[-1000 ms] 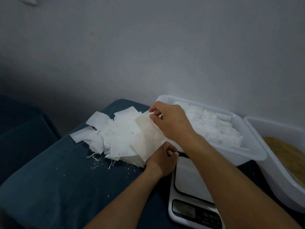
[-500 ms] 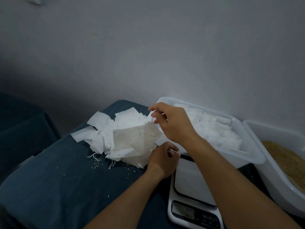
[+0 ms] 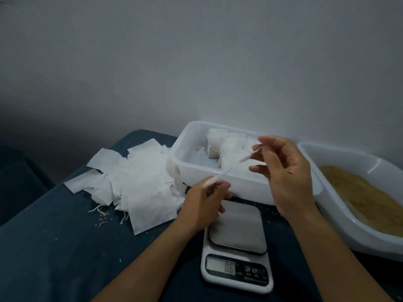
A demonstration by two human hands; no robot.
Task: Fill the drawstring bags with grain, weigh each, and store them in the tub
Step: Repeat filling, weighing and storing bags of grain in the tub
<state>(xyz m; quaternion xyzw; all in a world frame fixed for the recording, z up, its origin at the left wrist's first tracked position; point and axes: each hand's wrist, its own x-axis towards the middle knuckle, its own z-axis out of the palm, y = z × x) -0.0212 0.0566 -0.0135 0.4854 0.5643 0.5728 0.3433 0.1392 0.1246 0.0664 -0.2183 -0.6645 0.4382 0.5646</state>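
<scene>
White bag (image 3: 229, 171) | empty, flat, edge-on | pinched between both hands

Wall (image 3: 196, 62): plain, pale grey, unmarked, rising directly behind the counter.
Counter (image 3: 54, 258): covered in dark blue cloth, corner rounded at the far left.
Left background (image 3: 19, 171): dark, too dim to identify.

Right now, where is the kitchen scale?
The kitchen scale sits low centre-right on the blue cloth, before the storage tub, between both forearms.
</scene>
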